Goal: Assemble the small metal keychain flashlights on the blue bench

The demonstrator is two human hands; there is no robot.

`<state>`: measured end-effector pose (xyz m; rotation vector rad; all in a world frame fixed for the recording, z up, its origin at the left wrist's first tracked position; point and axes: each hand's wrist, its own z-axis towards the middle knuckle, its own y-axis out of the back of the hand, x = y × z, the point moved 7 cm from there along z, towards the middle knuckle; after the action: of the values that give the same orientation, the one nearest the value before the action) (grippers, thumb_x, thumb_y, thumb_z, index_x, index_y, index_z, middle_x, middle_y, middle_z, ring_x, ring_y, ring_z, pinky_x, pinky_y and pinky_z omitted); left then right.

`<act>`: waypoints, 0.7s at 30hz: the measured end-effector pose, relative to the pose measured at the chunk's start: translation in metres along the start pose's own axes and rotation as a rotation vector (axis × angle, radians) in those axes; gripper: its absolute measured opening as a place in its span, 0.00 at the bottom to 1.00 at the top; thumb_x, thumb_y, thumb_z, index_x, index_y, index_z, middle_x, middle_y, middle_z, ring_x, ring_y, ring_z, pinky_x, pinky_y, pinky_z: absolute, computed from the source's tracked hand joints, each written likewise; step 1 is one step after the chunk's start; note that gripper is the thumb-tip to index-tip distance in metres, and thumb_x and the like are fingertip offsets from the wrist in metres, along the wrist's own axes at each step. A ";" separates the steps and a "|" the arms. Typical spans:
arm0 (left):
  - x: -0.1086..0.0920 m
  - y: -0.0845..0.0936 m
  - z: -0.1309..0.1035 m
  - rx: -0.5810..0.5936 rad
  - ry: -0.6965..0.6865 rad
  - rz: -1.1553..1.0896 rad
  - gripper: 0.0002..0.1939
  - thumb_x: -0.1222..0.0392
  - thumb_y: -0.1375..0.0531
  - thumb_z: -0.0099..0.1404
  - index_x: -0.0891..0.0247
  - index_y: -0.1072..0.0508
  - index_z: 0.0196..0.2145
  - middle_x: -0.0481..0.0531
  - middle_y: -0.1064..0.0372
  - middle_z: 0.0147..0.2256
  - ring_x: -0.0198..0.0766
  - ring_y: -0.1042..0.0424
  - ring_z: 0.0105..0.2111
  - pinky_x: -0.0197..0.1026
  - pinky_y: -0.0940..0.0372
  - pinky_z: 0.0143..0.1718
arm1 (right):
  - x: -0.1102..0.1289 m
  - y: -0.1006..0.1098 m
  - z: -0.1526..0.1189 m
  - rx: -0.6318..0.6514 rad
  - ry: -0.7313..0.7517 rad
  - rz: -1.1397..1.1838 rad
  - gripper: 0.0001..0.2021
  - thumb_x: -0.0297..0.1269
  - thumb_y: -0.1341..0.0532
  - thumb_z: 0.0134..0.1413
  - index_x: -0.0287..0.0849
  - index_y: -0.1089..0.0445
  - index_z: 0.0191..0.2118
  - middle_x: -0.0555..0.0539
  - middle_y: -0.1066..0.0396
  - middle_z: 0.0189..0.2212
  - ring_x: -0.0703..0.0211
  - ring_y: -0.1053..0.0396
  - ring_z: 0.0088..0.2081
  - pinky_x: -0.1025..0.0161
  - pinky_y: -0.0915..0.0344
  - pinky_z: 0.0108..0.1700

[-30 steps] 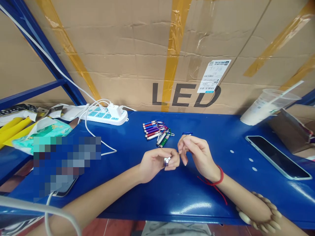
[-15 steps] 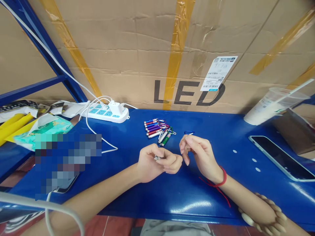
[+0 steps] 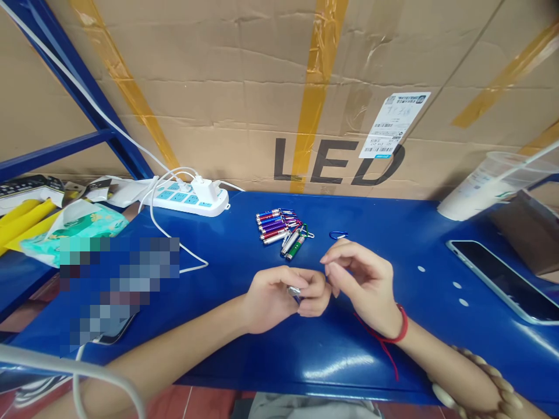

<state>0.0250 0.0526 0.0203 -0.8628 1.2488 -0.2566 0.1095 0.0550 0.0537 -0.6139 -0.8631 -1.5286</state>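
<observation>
My left hand (image 3: 286, 299) is closed around a small silver metal piece (image 3: 294, 291); the fingers cover most of it, so its full shape is hidden. Thumb and fingertips of my right hand (image 3: 364, 282) come together in a pinch right by the left fingertips. Whatever the right hand pinches, if anything, is too small or hidden to make out. Just beyond it on the blue table (image 3: 244, 361) lies a blue carabiner clip (image 3: 338, 235). Several keychain flashlights (image 3: 276, 226) in red, blue, purple and silver lie side by side farther back, with a green one (image 3: 296, 248) nearest my hands.
At the back left sits a white power strip (image 3: 192, 201) with cables. A phone (image 3: 502, 279) and a tilted plastic cup (image 3: 471, 192) are on the right. Behind the table stands a large cardboard box (image 3: 244, 105). A tissue pack (image 3: 87, 224) lies at left.
My left hand has turned slightly and moved a little right, showing more of the silver piece. My right hand's fingertips have closed together and now meet the left fingertips.
</observation>
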 end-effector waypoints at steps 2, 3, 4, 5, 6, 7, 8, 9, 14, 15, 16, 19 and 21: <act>0.000 0.007 0.001 -0.082 -0.003 0.001 0.05 0.64 0.49 0.51 0.67 0.41 0.20 0.47 0.51 0.19 0.32 0.53 0.21 0.38 0.57 0.25 | 0.012 -0.004 -0.002 0.035 0.135 -0.097 0.08 0.28 0.37 0.47 0.44 0.29 0.36 0.51 0.34 0.26 0.69 0.38 0.21 0.70 0.37 0.22; 0.000 0.010 0.001 -0.120 -0.006 0.007 0.05 0.64 0.49 0.52 0.67 0.40 0.21 0.47 0.51 0.19 0.32 0.53 0.21 0.37 0.56 0.25 | 0.016 -0.007 -0.003 0.066 0.182 -0.132 0.10 0.28 0.36 0.45 0.44 0.29 0.37 0.50 0.34 0.26 0.69 0.38 0.22 0.70 0.37 0.21; 0.000 0.013 0.001 -0.158 -0.014 0.015 0.05 0.64 0.50 0.52 0.68 0.39 0.22 0.47 0.50 0.20 0.32 0.52 0.21 0.37 0.56 0.25 | 0.019 -0.009 -0.003 0.092 0.211 -0.158 0.12 0.27 0.35 0.44 0.44 0.28 0.37 0.50 0.34 0.27 0.69 0.39 0.21 0.70 0.38 0.20; 0.000 0.016 0.001 -0.191 -0.021 0.030 0.06 0.64 0.50 0.52 0.68 0.38 0.22 0.48 0.49 0.20 0.32 0.51 0.21 0.37 0.55 0.25 | 0.020 -0.011 -0.003 0.106 0.222 -0.181 0.12 0.27 0.34 0.43 0.44 0.28 0.38 0.50 0.34 0.28 0.70 0.39 0.21 0.71 0.38 0.20; -0.001 0.019 0.001 -0.220 -0.026 0.045 0.06 0.64 0.51 0.53 0.68 0.38 0.22 0.48 0.48 0.20 0.32 0.50 0.22 0.37 0.54 0.25 | 0.020 -0.012 -0.003 0.107 0.223 -0.206 0.12 0.26 0.35 0.44 0.44 0.27 0.37 0.49 0.34 0.28 0.70 0.39 0.21 0.71 0.37 0.20; -0.001 0.021 0.000 -0.248 -0.034 0.060 0.07 0.64 0.52 0.53 0.68 0.38 0.22 0.49 0.47 0.21 0.32 0.49 0.22 0.37 0.53 0.25 | 0.019 -0.012 -0.002 0.102 0.217 -0.231 0.11 0.26 0.35 0.44 0.44 0.27 0.37 0.49 0.34 0.28 0.70 0.38 0.22 0.71 0.37 0.21; -0.002 0.024 0.000 -0.272 -0.043 0.075 0.07 0.64 0.52 0.53 0.68 0.38 0.22 0.49 0.46 0.21 0.32 0.49 0.22 0.37 0.52 0.26 | 0.018 -0.012 -0.002 0.093 0.206 -0.249 0.11 0.25 0.35 0.45 0.43 0.27 0.36 0.49 0.33 0.29 0.70 0.38 0.22 0.71 0.36 0.22; -0.002 0.026 0.001 -0.297 -0.052 0.092 0.07 0.64 0.52 0.53 0.67 0.38 0.21 0.49 0.46 0.22 0.32 0.49 0.22 0.37 0.52 0.26 | 0.016 -0.012 -0.002 0.085 0.192 -0.256 0.10 0.25 0.35 0.45 0.43 0.27 0.36 0.49 0.33 0.29 0.70 0.38 0.22 0.71 0.36 0.22; -0.003 0.037 0.001 -0.457 -0.061 0.170 0.06 0.64 0.52 0.54 0.66 0.40 0.22 0.46 0.49 0.21 0.31 0.51 0.22 0.34 0.52 0.24 | 0.007 -0.012 -0.001 0.071 0.130 -0.240 0.10 0.26 0.36 0.46 0.42 0.27 0.37 0.48 0.33 0.32 0.73 0.38 0.21 0.72 0.36 0.20; -0.004 0.039 0.000 -0.497 -0.062 0.186 0.06 0.64 0.51 0.55 0.65 0.40 0.22 0.46 0.50 0.21 0.31 0.51 0.22 0.34 0.52 0.23 | 0.006 -0.011 -0.001 0.061 0.128 -0.252 0.10 0.27 0.36 0.46 0.42 0.27 0.37 0.48 0.33 0.32 0.72 0.38 0.21 0.72 0.36 0.21; -0.005 0.041 0.000 -0.534 -0.063 0.207 0.06 0.63 0.51 0.55 0.65 0.41 0.22 0.45 0.51 0.22 0.31 0.52 0.22 0.33 0.52 0.23 | 0.005 -0.011 -0.001 0.047 0.128 -0.267 0.08 0.27 0.37 0.47 0.42 0.26 0.36 0.48 0.33 0.32 0.72 0.37 0.21 0.72 0.36 0.21; -0.007 0.045 -0.002 -0.621 -0.053 0.288 0.07 0.62 0.50 0.56 0.65 0.41 0.22 0.45 0.53 0.22 0.30 0.53 0.22 0.33 0.53 0.21 | 0.003 -0.010 0.000 0.023 0.101 -0.309 0.04 0.28 0.38 0.48 0.41 0.26 0.32 0.48 0.32 0.31 0.72 0.38 0.20 0.72 0.36 0.21; -0.007 0.046 -0.003 -0.653 -0.029 0.332 0.05 0.62 0.50 0.56 0.65 0.41 0.23 0.45 0.52 0.23 0.30 0.53 0.22 0.33 0.54 0.22 | -0.001 -0.010 0.001 0.039 0.051 -0.326 0.03 0.30 0.38 0.48 0.41 0.26 0.31 0.49 0.31 0.30 0.72 0.38 0.19 0.72 0.36 0.20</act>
<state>0.0077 0.0867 -0.0068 -1.1803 1.4470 0.4543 0.0997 0.0566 0.0515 -0.4172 -0.9859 -1.8067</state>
